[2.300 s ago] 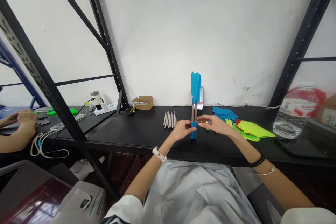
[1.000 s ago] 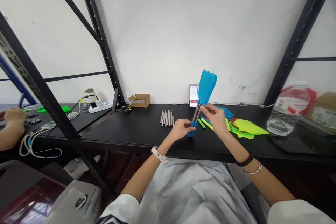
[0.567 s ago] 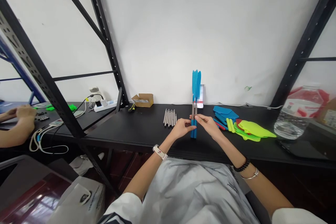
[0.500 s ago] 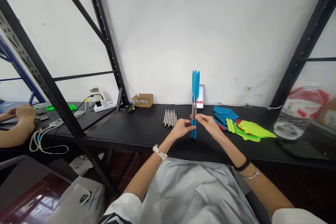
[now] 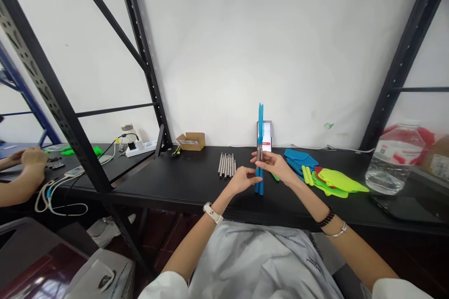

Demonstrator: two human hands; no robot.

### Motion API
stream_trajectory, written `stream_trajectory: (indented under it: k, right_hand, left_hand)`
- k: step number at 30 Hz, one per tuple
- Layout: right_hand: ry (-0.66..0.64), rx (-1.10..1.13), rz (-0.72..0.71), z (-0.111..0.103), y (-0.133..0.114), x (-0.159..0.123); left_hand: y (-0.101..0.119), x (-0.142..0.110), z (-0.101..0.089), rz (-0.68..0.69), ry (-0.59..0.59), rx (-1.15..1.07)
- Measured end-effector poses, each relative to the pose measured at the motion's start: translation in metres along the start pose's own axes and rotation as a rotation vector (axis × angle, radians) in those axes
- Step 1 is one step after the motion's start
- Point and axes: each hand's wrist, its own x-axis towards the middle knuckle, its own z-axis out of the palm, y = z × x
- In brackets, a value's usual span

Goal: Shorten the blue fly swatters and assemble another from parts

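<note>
Two blue fly swatters (image 5: 260,124) with metal rods and blue handles stand upright side by side in front of me, their mesh heads edge-on and overlapping. My left hand (image 5: 244,180) is closed around the blue handles from the left, thumb in front. Higher up, my right hand (image 5: 275,164) pinches the metal rods between thumb and fingers. To the left on the table lie several metal rods (image 5: 227,166) in a row. On the right are blue swatter heads (image 5: 300,158), two yellow-green handles (image 5: 307,175) and a pile of yellow-green swatter heads (image 5: 338,181).
A phone (image 5: 267,133) leans on the wall behind the swatters. An open cardboard box (image 5: 191,141) stands back left. At right is a large water bottle (image 5: 391,163) beside a dark flat object (image 5: 407,205). Another person's hands (image 5: 33,159) work at the far left.
The swatter heads have closed together into a narrower edge-on stack. My right hand's fingers now reach further behind the rods. The view has tilted slightly up.
</note>
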Motion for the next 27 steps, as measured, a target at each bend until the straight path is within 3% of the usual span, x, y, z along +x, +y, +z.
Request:
stream_trajectory:
  k: [8,13,17,19,22,27]
  right_hand:
    - [0.003,-0.008,-0.026,0.001,-0.011,0.001]
    - [0.059,-0.111,-0.002,-0.016,-0.019,0.009]
    - [0.149,-0.165,-0.228,-0.035,-0.052,0.022]
    - [0.127,-0.236,-0.347,-0.038,-0.076,0.028]
    - [0.069,-0.402,-0.405,-0.031,-0.103,0.037]
    - [0.125,-0.471,-0.492,-0.016,-0.105,0.043]
  left_hand:
    - [0.001,-0.002,-0.002,-0.021,-0.019,0.003]
    - [0.004,-0.004,-0.002,-0.005,-0.027,0.014]
    - [0.004,-0.003,0.0,0.02,-0.02,0.026]
    - [0.004,-0.002,0.001,0.021,-0.013,0.036]
    - [0.004,-0.001,0.001,0.009,-0.014,0.029]
    - [0.002,-0.001,0.0,0.013,-0.027,0.029]
